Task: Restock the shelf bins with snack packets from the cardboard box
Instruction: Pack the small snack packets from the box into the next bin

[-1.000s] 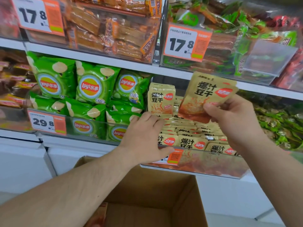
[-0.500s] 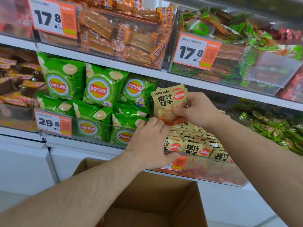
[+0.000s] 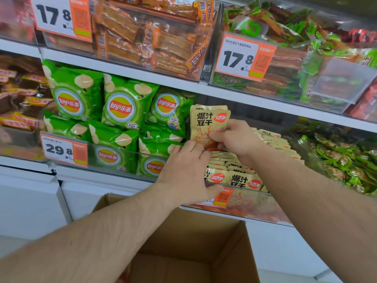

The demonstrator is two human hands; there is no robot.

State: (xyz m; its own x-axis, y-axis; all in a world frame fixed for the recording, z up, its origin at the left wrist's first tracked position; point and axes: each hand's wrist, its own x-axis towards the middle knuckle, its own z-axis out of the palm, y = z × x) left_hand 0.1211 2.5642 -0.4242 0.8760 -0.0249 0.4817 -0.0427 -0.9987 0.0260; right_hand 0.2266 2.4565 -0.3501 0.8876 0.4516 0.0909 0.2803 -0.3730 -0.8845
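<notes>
Yellow packet: I see the snack packet [image 3: 208, 127] standing upright at the left end of the shelf bin [image 3: 263, 207], long axis vertical, against another upright packet behind it.
Direction from fingers: it rises up and to the left of my right hand [image 3: 237, 139]; its lower edge sits between both hands.
Right fingers: curled, thumb and fingers pinching the packet's lower right corner.
Left hand [image 3: 189, 172]: nearer the bin's front; its fingers [image 3: 195, 149] touch the packet's lower edge, thumb resting on the bin's front lip. Whether they pinch or only steady it, I cannot tell.
Row below: more yellow packets [image 3: 240, 176] lie stacked in the bin, just under both hands.
Cardboard box [image 3: 204, 242]: open, below the shelf, well apart from the packet.
Next move, my judgement: push the packet down and back into the row.
</notes>
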